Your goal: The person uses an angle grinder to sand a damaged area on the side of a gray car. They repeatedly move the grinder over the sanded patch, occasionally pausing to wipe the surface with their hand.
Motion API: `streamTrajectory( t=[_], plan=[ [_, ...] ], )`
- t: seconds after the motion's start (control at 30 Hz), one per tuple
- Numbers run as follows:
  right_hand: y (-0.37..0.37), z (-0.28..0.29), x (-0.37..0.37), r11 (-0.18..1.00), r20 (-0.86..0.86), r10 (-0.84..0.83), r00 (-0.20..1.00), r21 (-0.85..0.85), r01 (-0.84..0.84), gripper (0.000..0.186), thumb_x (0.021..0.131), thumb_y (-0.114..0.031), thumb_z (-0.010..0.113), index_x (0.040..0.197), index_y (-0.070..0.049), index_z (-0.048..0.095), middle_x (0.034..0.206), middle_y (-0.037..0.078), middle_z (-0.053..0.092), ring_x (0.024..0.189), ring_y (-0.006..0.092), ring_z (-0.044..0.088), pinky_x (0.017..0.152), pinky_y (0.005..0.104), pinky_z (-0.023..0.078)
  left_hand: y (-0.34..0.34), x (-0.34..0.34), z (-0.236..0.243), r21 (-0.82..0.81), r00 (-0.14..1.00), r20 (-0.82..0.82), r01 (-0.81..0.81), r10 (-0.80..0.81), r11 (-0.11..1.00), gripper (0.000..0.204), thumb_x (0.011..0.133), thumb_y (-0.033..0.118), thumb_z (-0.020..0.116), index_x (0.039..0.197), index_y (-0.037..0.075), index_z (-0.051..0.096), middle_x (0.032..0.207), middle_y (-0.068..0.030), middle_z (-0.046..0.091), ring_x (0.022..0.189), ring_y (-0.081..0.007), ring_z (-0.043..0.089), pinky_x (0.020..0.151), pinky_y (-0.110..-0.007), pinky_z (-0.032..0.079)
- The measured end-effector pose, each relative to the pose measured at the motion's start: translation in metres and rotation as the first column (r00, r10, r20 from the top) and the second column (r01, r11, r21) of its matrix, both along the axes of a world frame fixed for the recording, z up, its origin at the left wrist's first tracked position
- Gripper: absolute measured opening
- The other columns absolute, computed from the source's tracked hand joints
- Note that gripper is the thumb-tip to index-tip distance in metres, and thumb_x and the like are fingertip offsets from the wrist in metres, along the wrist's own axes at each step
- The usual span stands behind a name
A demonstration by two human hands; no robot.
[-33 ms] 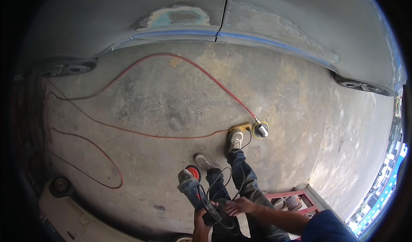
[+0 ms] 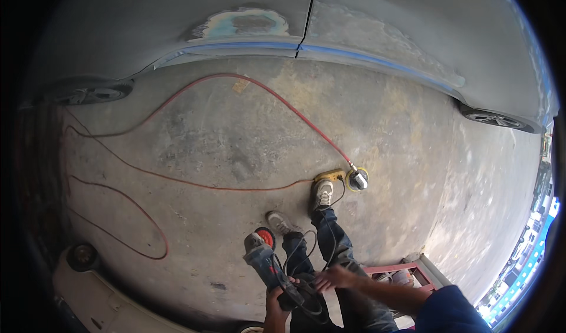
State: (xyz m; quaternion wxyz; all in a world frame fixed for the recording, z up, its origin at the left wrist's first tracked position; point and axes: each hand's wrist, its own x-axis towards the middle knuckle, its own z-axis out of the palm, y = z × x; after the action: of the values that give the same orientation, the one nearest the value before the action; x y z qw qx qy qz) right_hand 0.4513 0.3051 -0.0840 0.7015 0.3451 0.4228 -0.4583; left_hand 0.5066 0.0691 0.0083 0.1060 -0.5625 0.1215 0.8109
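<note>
The long grey power tool with an angled head is tilted across the front of my legs, its head up and to the left, above the floor, with the bright red disc at its far end. The fingers of my left hand are wrapped around the rear of its body, partly hidden by the tool itself. My right hand is just beside the tool's tail, fingers bent by the dark flexible cord; they blur, so I can't tell whether they grip it. I judge the tool heavy and rigid, weighted toward its head, so one hand at the rear must fight the tipping; a second hold close behind the head would steady it, clear of the disc. The cord looks soft and springy, easy to loop and easy to snag around my legs. It hangs in loops over my dark trousers and seems to reach the yellow socket block near the toe of my pale shoe. Just beside that block, a round sander with a yellow rim lies on the stained concrete floor, joined to a red rubber hose. Beyond stands a dull grey car with blue tape along its lower edge.
</note>
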Motion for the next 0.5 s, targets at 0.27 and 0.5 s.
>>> streamTrajectory(
  t=[0.27, 0.5],
  plan=[
    [0.054, 0.041, -0.468, 0.147, -0.216, 0.17, -0.962, 0.97, -0.192, 0.061, 0.095, -0.029, 0.066, 0.146, -0.004, 0.045, 0.155, 0.015, 0.028, 0.142, 0.0275, 0.026, 0.117, 0.0412, 0.02, 0.005, -0.019, 0.001, -0.111, 0.997, -0.065, 0.022, -0.029, 0.994, 0.032, 0.082, 0.014, 0.07, 0.107, -0.003, 0.059, 0.109, -0.0204, 0.062, 0.112, -0.0342, 0.059, 0.104, -0.05, 0.048],
    [-0.09, 0.125, -0.626, 0.053, 0.55, -0.281, -0.786, 0.827, 0.56, 0.095, 0.093, -0.063, 0.056, 0.163, -0.007, 0.023, 0.172, 0.01, 0.011, 0.159, 0.0212, 0.011, 0.131, 0.041, 0.006, 0.027, -0.031, 0.003, -0.143, 0.992, -0.068, -0.115, 0.106, 0.983, 0.041, 0.081, 0.013, 0.07, 0.115, -0.006, 0.059, 0.109, -0.02, 0.065, 0.109, -0.0328, 0.061, 0.104, -0.049, 0.046]
  ],
)
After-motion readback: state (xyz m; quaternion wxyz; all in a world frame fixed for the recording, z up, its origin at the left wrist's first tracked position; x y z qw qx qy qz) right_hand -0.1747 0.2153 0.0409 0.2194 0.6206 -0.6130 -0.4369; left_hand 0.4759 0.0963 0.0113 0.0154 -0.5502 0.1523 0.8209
